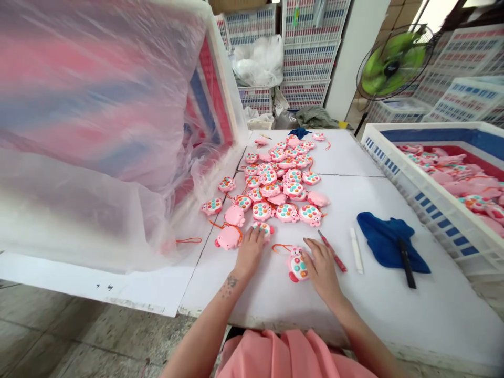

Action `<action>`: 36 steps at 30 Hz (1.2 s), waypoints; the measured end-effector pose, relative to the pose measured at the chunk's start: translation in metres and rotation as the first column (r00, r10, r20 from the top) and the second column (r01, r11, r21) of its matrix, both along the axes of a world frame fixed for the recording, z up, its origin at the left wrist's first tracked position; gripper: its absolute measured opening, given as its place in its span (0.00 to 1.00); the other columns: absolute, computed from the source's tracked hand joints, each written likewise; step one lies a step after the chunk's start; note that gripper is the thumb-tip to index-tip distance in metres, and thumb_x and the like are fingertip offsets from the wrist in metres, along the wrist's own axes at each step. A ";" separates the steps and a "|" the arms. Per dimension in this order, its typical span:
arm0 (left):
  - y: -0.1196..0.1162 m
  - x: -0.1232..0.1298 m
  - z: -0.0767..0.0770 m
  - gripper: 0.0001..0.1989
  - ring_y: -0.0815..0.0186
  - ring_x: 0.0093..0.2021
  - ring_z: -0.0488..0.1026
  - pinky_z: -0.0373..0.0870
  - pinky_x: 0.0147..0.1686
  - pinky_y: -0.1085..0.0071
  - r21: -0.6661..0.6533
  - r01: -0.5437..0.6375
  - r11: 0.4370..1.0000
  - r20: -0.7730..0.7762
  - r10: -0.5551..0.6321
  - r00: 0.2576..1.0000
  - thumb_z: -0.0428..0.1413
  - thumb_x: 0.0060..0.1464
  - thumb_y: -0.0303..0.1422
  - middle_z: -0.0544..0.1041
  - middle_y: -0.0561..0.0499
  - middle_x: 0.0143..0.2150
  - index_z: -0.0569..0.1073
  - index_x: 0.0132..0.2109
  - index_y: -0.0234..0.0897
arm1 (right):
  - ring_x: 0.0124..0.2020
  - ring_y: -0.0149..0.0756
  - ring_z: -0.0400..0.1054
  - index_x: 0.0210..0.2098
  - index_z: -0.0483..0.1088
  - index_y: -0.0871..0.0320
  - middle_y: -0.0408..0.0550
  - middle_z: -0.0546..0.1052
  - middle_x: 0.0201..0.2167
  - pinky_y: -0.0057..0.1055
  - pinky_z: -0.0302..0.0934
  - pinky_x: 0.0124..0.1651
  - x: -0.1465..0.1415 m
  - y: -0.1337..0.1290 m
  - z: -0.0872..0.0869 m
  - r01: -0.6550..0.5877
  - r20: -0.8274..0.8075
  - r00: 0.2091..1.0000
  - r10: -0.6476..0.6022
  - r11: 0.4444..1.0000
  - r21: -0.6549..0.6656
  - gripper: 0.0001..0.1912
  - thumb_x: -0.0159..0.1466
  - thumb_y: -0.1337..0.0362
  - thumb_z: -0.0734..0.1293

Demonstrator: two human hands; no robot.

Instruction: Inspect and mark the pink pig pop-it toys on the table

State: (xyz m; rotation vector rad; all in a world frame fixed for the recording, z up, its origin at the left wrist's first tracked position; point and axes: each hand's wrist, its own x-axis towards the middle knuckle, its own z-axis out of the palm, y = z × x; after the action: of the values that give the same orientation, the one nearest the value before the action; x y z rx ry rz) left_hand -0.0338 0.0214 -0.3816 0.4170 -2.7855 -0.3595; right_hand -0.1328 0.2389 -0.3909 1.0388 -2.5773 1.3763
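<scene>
My left hand (pixel 252 252) has its fingers closed over a small pink animal-shaped toy (pixel 266 229) at the front edge of a pile. Part of that toy is hidden under the fingers. My right hand (pixel 323 265) is open, fingers apart, its thumb against the side of another pink toy (pixel 298 266). That toy lies face up, showing a white panel with coloured round buttons and an orange cord loop (pixel 280 247). Two toys lie face down left of my left hand, including a plain pink one (pixel 228 238). The pile of similar toys (pixel 283 178) stretches back across the white table.
Right of my right hand lie a red pen-like tool (pixel 332 251), a white stick (pixel 356 251) and a blue cloth (pixel 384 239) with a black-handled tool (pixel 407 265). A crate of toys (pixel 425 191) stands right; a plastic-draped crate (pixel 118 131) stands left. A green fan (pixel 394 65) is behind.
</scene>
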 end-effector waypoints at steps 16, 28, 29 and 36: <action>0.057 0.027 0.057 0.21 0.55 0.67 0.52 0.57 0.62 0.48 0.216 0.247 0.945 -0.292 -0.179 0.939 0.42 0.61 0.20 0.59 0.43 0.65 0.67 0.55 0.41 | 0.30 0.35 0.70 0.51 0.68 0.51 0.44 0.76 0.36 0.30 0.65 0.29 -0.005 -0.007 0.037 0.026 0.760 0.458 0.461 0.848 -0.530 0.20 0.62 0.50 0.66; 0.079 0.025 0.048 0.35 0.58 0.53 0.69 0.68 0.52 0.62 0.978 0.156 0.142 -0.161 0.027 0.987 0.60 0.54 0.40 0.68 0.44 0.57 0.55 0.64 0.43 | 0.42 0.41 0.71 0.55 0.63 0.49 0.48 0.74 0.47 0.33 0.68 0.38 0.016 -0.002 0.041 -0.092 0.746 0.312 0.589 0.800 -0.593 0.22 0.62 0.55 0.67; 0.080 0.025 0.048 0.37 0.59 0.51 0.70 0.69 0.51 0.62 0.981 0.158 0.116 -0.160 0.009 0.987 0.62 0.51 0.38 0.69 0.45 0.56 0.55 0.64 0.43 | 0.42 0.40 0.71 0.54 0.65 0.49 0.47 0.74 0.46 0.33 0.68 0.37 0.016 -0.003 0.043 -0.109 0.744 0.349 0.570 0.813 -0.572 0.21 0.63 0.54 0.66; 0.089 0.024 0.045 0.46 0.57 0.54 0.69 0.68 0.52 0.62 0.975 0.192 0.111 -0.193 0.004 0.981 0.68 0.42 0.30 0.66 0.44 0.61 0.53 0.65 0.44 | 0.43 0.40 0.70 0.54 0.67 0.50 0.46 0.75 0.45 0.35 0.67 0.45 0.020 -0.008 0.038 -0.119 0.732 0.467 0.496 0.855 -0.505 0.21 0.63 0.53 0.66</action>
State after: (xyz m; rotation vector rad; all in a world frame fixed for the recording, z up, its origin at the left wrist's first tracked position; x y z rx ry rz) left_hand -0.0099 0.1101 -0.3370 0.4095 -1.8987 -2.2654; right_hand -0.1128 0.2311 -0.3530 0.9280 -2.3958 3.0188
